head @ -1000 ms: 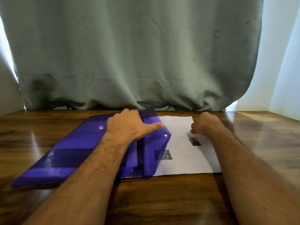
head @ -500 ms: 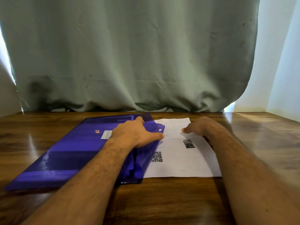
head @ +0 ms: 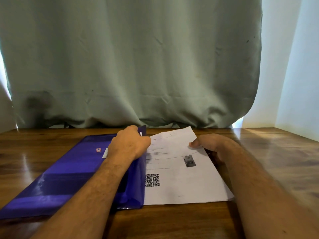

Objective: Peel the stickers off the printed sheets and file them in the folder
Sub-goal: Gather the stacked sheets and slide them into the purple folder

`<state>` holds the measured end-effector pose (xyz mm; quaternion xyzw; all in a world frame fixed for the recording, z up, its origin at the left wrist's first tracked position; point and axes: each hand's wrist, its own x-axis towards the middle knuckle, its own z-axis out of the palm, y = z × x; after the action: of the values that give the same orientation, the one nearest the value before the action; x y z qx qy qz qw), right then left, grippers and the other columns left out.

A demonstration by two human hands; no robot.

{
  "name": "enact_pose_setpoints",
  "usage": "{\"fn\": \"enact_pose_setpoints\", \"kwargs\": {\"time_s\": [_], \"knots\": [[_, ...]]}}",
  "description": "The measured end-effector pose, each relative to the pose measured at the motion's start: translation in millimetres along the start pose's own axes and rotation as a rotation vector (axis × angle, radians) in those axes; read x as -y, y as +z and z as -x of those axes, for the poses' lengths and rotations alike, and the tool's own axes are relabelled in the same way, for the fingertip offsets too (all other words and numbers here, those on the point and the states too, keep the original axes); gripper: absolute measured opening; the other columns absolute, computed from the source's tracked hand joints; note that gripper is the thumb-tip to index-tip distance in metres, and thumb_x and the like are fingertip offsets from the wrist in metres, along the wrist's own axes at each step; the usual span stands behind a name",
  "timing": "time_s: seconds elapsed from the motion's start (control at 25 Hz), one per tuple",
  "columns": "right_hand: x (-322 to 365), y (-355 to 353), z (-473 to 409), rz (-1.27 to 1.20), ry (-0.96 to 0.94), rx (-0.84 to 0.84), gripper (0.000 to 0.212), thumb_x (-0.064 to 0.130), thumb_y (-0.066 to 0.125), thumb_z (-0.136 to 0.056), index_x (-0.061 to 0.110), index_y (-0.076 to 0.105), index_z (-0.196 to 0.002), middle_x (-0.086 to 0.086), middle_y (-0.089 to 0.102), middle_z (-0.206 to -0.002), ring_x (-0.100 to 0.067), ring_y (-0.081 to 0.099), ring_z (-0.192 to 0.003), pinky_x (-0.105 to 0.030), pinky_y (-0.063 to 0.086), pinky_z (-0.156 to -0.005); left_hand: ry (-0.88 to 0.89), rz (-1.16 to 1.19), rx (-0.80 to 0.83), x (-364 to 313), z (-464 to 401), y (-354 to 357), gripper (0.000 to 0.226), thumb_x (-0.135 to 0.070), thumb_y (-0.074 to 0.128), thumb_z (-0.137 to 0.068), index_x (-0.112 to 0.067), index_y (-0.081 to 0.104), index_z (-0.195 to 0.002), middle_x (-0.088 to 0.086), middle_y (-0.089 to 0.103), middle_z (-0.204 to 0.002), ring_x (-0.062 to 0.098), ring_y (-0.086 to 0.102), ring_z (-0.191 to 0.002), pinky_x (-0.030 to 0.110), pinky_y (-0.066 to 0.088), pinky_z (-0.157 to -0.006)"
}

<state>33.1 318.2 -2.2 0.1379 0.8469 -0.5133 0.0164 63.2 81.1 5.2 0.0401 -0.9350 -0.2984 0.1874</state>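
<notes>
A translucent purple folder [head: 57, 180] lies on the wooden table [head: 164, 221], slanting from the near left toward the middle. My left hand [head: 129, 144] grips its flap, lifted at the right edge, where a white snap button shows. White printed sheets [head: 186, 183] with a QR code and a small photo lie right of the folder, their left edge tucked under the flap. My right hand [head: 212, 144] pinches the sheets' far right side, thumb on top, raising that corner. A small red-and-white sticker [head: 98, 150] and a white label show on the folder.
A grey-green curtain [head: 131, 66] hangs along the table's far edge. A pale wall [head: 296, 83] stands at the right. The glossy wooden tabletop stretches out to the left and right of the papers.
My left hand has lifted the folder flap higher and toward the far edge. My right hand has taken hold of the sheets and raised their far corner; the sheets have turned slightly.
</notes>
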Motion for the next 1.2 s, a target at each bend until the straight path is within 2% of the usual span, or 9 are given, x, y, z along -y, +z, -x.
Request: {"fn": "enact_pose_setpoints", "kwargs": {"time_s": [0.2,0.32,0.48,0.6,0.76,0.84,0.92,1.04,1.2], "knots": [[5.0,4.6,4.5,-0.023,0.024,0.229,0.023,0.003,0.063,-0.091,0.005,0.066,-0.113,-0.017,0.073,-0.107,-0.035,0.068,-0.101,-0.049,0.052,-0.096,-0.063,0.164,-0.062,2.6,-1.4,-7.7,0.018,-0.022,0.052,-0.089,-0.013,0.062,-0.102,0.011,0.063,-0.110,0.032,0.053,-0.097,0.033,0.038,-0.077],[10.0,-4.8,0.4,0.006,-0.040,0.153,0.030,0.003,0.066,-0.088,0.004,0.067,-0.117,-0.015,0.070,-0.110,-0.030,0.066,-0.097,-0.042,0.052,-0.092,-0.093,0.294,-0.120,6.5,-6.3,-12.8,0.010,-0.017,0.051,-0.083,-0.012,0.055,-0.075,0.008,0.062,-0.084,0.029,0.052,-0.079,0.034,0.037,-0.063],[9.1,-29.5,-4.6,0.036,-0.135,-0.043,0.028,0.019,0.065,-0.093,-0.001,0.067,-0.113,-0.014,0.068,-0.114,-0.032,0.062,-0.108,-0.044,0.044,-0.104,-0.097,0.404,-0.127,7.7,-11.0,-10.5,0.013,-0.014,0.055,-0.081,-0.005,0.064,-0.082,0.006,0.059,-0.071,0.024,0.051,-0.067,0.034,0.038,-0.058],[1.0,-45.3,-0.4,-0.261,-0.088,-0.149,0.027,0.020,0.065,-0.094,-0.004,0.063,-0.106,-0.015,0.068,-0.099,-0.032,0.063,-0.094,-0.040,0.052,-0.079,-0.042,0.396,-0.101,8.0,-11.7,-6.1,0.018,-0.021,0.057,-0.087,-0.007,0.070,-0.085,0.004,0.065,-0.078,0.022,0.055,-0.073,0.032,0.039,-0.060],[4.0,-32.8,6.4,-0.714,-0.109,-0.028,0.017,0.011,0.064,-0.091,-0.003,0.064,-0.101,-0.013,0.075,-0.081,-0.022,0.068,-0.073,-0.026,0.051,-0.052,-0.009,0.453,0.123,2.4,-6.2,9.2,0.031,-0.036,0.053,-0.094,-0.014,0.072,-0.082,0.014,0.070,-0.084,0.031,0.061,-0.074,0.029,0.040,-0.062],[12.6,-18.1,9.4,-0.697,-0.147,0.014,0.019,0.010,0.067,-0.089,-0.002,0.066,-0.103,-0.014,0.075,-0.091,-0.027,0.070,-0.083,-0.032,0.057,-0.067,0.075,0.347,0.394,-3.5,3.1,19.9,0.034,-0.027,0.046,-0.102,-0.014,0.076,-0.093,0.009,0.070,-0.086,0.019,0.061,-0.071,0.025,0.044,-0.066],[21.3,0.8,13.1,-0.655,-0.169,0.046,0.007,0.008,0.064,-0.091,0.006,0.065,-0.098,-0.014,0.073,-0.101,-0.029,0.069,-0.088,-0.035,0.057,-0.067,0.184,0.087,0.512,-6.5,12.8,22.7,0.026,-0.019,0.051,-0.101,-0.018,0.073,-0.116,0.001,0.070,-0.114,0.011,0.063,-0.098,0.015,0.042,-0.080],[26.6,32.1,9.9,-0.654,-0.136,0.138,0.020,0.002,0.056,-0.094,0.012,0.060,-0.111,-0.017,0.070,-0.108,-0.036,0.070,-0.092,-0.044,0.061,-0.068,0.249,-0.185,0.493,-4.9,17.4,11.8,0.044,-0.020,0.053,-0.102,-0.023,0.048,-0.145,-0.001,0.045,-0.151,0.020,0.039,-0.140,0.022,0.031,-0.105],[21.2,46.7,-7.6,-0.402,-0.134,0.085,0.033,0.007,0.058,-0.093,0.016,0.058,-0.125,-0.013,0.065,-0.117,-0.036,0.065,-0.103,-0.053,0.053,-0.094,0.196,-0.457,0.298,22.0,-8.7,-1.3,0.079,-0.060,0.060,-0.084,-0.038,0.027,-0.152,-0.010,0.031,-0.157,0.023,0.030,-0.145,0.039,0.030,-0.118]]}}
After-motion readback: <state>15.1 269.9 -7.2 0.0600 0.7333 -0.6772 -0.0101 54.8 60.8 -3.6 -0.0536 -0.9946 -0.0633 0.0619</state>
